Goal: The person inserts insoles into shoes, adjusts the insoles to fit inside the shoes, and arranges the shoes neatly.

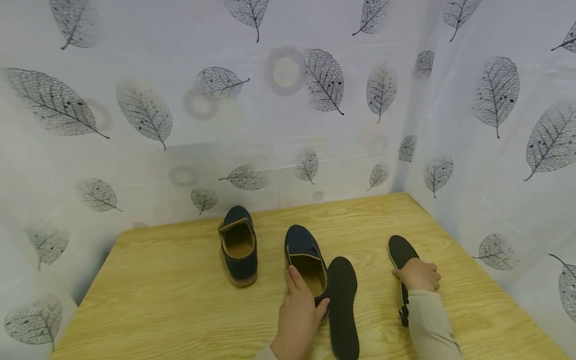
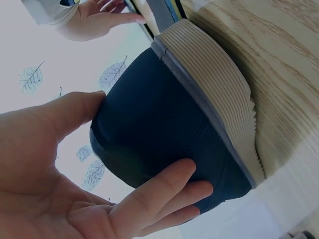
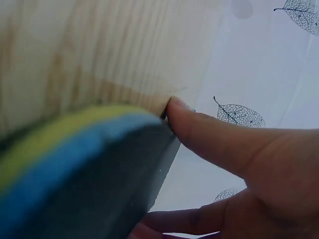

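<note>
My left hand (image 1: 299, 312) grips the heel of a dark blue slip-on shoe (image 2: 149, 124), thumb on one side and fingers on the other. The shoe has a ribbed cream sole (image 2: 214, 74) and a tan inside, and its toe points away from me. Right beside it lies a flat black insole (image 1: 343, 305). Farther right, my right hand (image 1: 418, 275) pinches a second insole (image 1: 400, 250) between thumb and fingers. Yellow and blue layers show along that insole's edge in the right wrist view; the hand covers its middle.
The matching dark blue shoe (image 1: 240, 265) stands to the left, toe away from me. Everything rests on a wood-grain table (image 1: 157, 295). White curtains (image 1: 270, 125) with leaf prints hang behind and to the right. A small black item (image 1: 404, 315) shows by the right sleeve.
</note>
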Demonstrator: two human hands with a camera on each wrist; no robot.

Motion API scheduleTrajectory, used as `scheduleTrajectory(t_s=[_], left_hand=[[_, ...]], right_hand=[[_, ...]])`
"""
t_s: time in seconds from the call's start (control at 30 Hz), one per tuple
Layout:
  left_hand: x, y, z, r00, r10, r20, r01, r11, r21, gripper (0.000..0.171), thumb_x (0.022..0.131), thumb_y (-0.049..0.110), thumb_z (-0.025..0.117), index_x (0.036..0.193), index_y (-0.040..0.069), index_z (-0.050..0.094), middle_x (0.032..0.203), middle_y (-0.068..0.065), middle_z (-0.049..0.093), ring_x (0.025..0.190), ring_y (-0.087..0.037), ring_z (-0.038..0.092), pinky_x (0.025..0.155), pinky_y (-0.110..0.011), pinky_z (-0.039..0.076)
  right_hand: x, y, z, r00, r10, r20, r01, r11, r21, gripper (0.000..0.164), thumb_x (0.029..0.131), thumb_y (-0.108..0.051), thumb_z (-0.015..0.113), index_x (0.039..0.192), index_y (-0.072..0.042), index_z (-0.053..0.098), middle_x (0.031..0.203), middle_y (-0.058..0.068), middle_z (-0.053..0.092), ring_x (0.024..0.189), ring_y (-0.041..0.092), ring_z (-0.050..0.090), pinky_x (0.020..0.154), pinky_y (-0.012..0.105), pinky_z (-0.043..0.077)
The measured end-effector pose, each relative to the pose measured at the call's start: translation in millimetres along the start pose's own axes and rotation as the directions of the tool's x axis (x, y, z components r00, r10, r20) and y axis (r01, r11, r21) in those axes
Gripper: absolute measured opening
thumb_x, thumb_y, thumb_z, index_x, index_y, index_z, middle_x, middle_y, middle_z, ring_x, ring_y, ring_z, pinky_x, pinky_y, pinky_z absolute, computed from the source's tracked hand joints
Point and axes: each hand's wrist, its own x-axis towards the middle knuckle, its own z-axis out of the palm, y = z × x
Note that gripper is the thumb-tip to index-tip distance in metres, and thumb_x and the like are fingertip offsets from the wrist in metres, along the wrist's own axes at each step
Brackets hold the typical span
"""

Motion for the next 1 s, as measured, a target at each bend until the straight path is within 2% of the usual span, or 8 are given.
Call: scheduleTrajectory(t_s=[0.27,0.43,0.63,0.77,0.87,1.0], left_hand=[[-0.4,0.7,0.1,1.000,-0.014,0.018,0.014,1.000,-0.022,0.102,0.078,0.033,0.081,0.146,-0.021,0.026,0.138,-0.043,0.037,0.056,-0.029,0.059,0.046,-0.037,0.047],[-1.5,0.7,0.9,1.000,-0.004,0.021,0.004,1.000,-0.014,0.102,0.078,0.033,0.080,0.145,-0.021,0.027,0.138,-0.043,0.038,0.055,-0.027,0.058,0.046,-0.035,0.046],[-1.5,0.4,1.4,1.000,0.015,-0.016,-0.014,1.000,0.018,0.101,0.077,0.034,0.081,0.145,-0.020,0.029,0.136,-0.041,0.040,0.052,-0.024,0.057,0.045,-0.034,0.046],[-1.3,0.0,0.6,1.000,0.014,-0.017,-0.013,1.000,0.022,0.101,0.078,0.035,0.081,0.145,-0.021,0.029,0.136,-0.041,0.041,0.052,-0.025,0.057,0.046,-0.034,0.046],[-0.7,0.4,-0.7,1.000,0.006,-0.002,-0.006,1.000,0.019,0.100,0.079,0.034,0.080,0.145,-0.021,0.028,0.137,-0.042,0.040,0.054,-0.026,0.058,0.046,-0.034,0.047],[-0.1,0.4,-2.5,1.000,0.001,0.013,-0.001,1.000,0.013,0.100,0.080,0.034,0.079,0.146,-0.021,0.027,0.138,-0.042,0.039,0.054,-0.026,0.058,0.046,-0.034,0.047]], right_hand=[[3,8,0,1.000,-0.023,-0.012,0.024,0.999,0.040,0.059,0.089,-0.027,0.066,0.102,0.029,0.052,0.093,0.044,0.037,0.093,0.058,0.039,0.077,0.059,0.043],[0,12,1,0.994,-0.083,-0.075,0.088,0.994,0.066,0.057,0.084,-0.021,0.067,0.101,0.031,0.051,0.093,0.046,0.041,0.091,0.059,0.043,0.076,0.061,0.043],[-9,1,-4,0.965,-0.193,-0.177,0.208,0.976,0.067,0.054,0.082,-0.024,0.071,0.098,0.026,0.058,0.094,0.044,0.052,0.089,0.058,0.051,0.071,0.059,0.044],[-22,-13,-9,0.936,-0.261,-0.236,0.291,0.951,0.103,0.047,0.081,-0.025,0.075,0.080,0.019,0.058,0.079,0.034,0.053,0.066,0.043,0.053,0.056,0.049,0.045],[-34,-25,-11,0.903,-0.323,-0.283,0.369,0.921,0.127,0.050,0.080,-0.027,0.077,0.085,0.020,0.060,0.083,0.035,0.056,0.068,0.042,0.056,0.059,0.048,0.047],[-50,-44,-15,0.881,-0.377,-0.284,0.433,0.886,0.166,0.068,0.082,-0.030,0.076,0.115,0.026,0.056,0.109,0.039,0.056,0.096,0.051,0.056,0.081,0.057,0.046]])
